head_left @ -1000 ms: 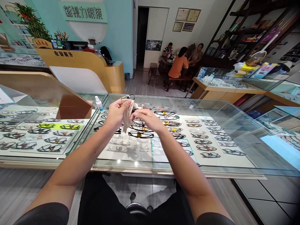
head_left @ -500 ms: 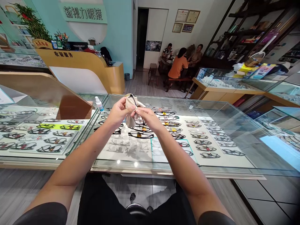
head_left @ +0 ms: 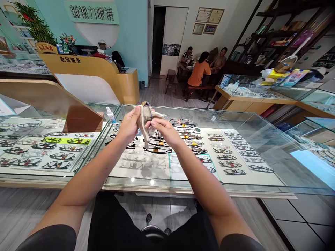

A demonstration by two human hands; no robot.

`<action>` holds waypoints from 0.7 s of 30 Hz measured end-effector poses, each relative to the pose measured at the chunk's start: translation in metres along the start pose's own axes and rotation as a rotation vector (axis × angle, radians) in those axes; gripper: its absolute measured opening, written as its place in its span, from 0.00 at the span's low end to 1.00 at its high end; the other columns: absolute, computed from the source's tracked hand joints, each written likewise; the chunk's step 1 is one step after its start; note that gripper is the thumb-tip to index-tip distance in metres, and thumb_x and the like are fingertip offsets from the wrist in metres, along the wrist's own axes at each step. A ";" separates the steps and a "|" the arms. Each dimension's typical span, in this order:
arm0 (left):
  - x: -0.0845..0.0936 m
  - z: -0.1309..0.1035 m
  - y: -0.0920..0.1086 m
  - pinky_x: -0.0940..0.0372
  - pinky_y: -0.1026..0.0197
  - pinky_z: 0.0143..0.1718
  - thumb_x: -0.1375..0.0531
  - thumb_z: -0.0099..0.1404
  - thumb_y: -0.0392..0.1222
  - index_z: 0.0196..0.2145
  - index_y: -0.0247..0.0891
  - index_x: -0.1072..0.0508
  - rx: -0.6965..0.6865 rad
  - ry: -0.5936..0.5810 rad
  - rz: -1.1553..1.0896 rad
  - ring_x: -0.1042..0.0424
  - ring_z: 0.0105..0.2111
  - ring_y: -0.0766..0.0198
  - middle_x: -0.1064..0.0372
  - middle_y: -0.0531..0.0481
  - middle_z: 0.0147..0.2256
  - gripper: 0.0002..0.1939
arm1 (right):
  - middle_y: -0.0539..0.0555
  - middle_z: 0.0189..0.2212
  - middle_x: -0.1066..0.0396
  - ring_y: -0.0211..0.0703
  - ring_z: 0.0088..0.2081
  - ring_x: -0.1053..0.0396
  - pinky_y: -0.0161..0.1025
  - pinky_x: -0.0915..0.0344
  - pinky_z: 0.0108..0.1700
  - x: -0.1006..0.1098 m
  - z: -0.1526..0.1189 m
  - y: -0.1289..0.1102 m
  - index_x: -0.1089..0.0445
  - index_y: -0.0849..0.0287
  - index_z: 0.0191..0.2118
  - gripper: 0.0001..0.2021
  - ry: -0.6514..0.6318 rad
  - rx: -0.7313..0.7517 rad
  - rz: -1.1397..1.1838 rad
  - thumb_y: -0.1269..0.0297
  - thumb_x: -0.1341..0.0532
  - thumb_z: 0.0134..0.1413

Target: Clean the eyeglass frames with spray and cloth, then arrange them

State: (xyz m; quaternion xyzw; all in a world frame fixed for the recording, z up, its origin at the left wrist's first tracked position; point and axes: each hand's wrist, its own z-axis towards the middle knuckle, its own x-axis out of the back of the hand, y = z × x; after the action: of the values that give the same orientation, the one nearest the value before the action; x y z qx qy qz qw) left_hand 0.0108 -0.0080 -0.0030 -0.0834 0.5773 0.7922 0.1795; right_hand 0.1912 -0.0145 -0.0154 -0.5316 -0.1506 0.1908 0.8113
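Observation:
Above the glass counter, my left hand [head_left: 129, 124] is closed on a beige cleaning cloth [head_left: 142, 126], thumb uppermost. The cloth is folded around one lens of a pair of dark-rimmed eyeglasses [head_left: 151, 112], and one end of it hangs down. My right hand [head_left: 165, 131] pinches the eyeglasses near their middle. Their other lens shows below my right fingers; the temples are hard to make out. A small white spray bottle [head_left: 111, 115] with a blue label stands on the glass just left of my left hand.
The glass display case [head_left: 141, 175] beneath my hands holds rows of eyeglass frames [head_left: 230, 157]. At left a wooden-backed stand [head_left: 83, 119] rests on the counter. Beyond are a cashier desk [head_left: 128, 85], a stool [head_left: 171, 80] and several people seated at a table, one in an orange shirt [head_left: 200, 74].
My left hand has shifted slightly left and its thumb has lifted upright. The cloth has opened out and hangs lower, and more of the lens shows. My right hand has barely moved.

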 end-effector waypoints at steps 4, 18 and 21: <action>0.008 0.005 -0.004 0.23 0.57 0.39 0.26 0.65 0.74 0.44 0.35 0.17 0.048 0.000 0.002 0.14 0.41 0.52 0.13 0.41 0.39 0.35 | 0.53 0.41 0.31 0.51 0.49 0.31 0.48 0.32 0.61 0.013 0.000 -0.002 0.13 0.52 0.40 0.28 0.225 0.149 0.001 0.30 0.32 0.64; 0.007 -0.009 0.001 0.27 0.59 0.36 0.31 0.64 0.80 0.43 0.31 0.15 0.260 -0.356 0.174 0.19 0.32 0.57 0.16 0.40 0.35 0.42 | 0.54 0.43 0.34 0.51 0.52 0.32 0.50 0.36 0.66 0.012 0.000 -0.008 0.12 0.51 0.42 0.27 0.318 0.151 -0.054 0.31 0.32 0.66; 0.005 -0.010 0.002 0.28 0.60 0.36 0.32 0.66 0.80 0.41 0.31 0.15 0.241 -0.375 0.199 0.21 0.32 0.58 0.17 0.42 0.34 0.41 | 0.53 0.43 0.35 0.50 0.51 0.33 0.50 0.35 0.65 0.011 0.000 -0.008 0.12 0.52 0.44 0.28 0.296 0.130 -0.054 0.31 0.33 0.66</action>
State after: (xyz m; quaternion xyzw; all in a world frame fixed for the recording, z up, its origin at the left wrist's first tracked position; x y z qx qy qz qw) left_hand 0.0052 -0.0173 -0.0063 0.1445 0.6295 0.7330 0.2134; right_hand 0.2019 -0.0125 -0.0079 -0.4959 -0.0311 0.0978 0.8623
